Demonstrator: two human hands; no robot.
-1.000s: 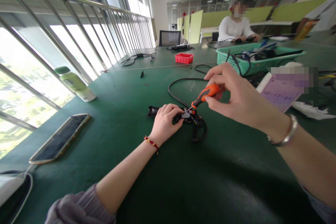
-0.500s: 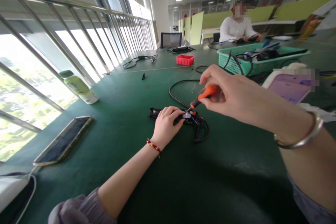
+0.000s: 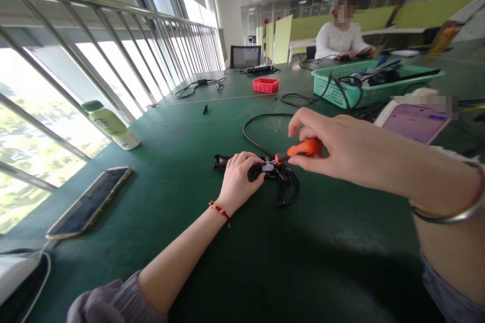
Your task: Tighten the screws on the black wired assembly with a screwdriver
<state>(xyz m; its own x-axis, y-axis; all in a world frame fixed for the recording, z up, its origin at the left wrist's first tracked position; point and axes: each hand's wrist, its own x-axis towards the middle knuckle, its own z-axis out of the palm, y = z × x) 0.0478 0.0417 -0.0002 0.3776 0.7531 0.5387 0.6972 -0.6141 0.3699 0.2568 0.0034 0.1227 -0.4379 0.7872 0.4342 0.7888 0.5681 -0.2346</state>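
Note:
My left hand (image 3: 241, 175) is closed around the middle of a black corded device (image 3: 220, 162), holding it down on the green tabletop (image 3: 212, 272). The right end of the device is opened up, with a grey part and thin coloured wires exposed. An orange-and-black screwdriver (image 3: 307, 147) is pinched in my right hand (image 3: 337, 144). It leans low, almost level, and its tip reaches the exposed part beside my left fingertips; the exact contact point is too small to tell. A black cable (image 3: 248, 126) curves behind the device.
A phone (image 3: 91, 202) and a green bottle (image 3: 109, 125) are at the left, near the railing. Farther back are a red tray (image 3: 265, 85), a green basket (image 3: 333, 92) of cables and another phone (image 3: 413, 122). A person in white (image 3: 339, 40) sits across the table.
My right hand has lowered, and the screwdriver has tilted from a steeper slant to nearly level. My left hand still holds the device in the same place.

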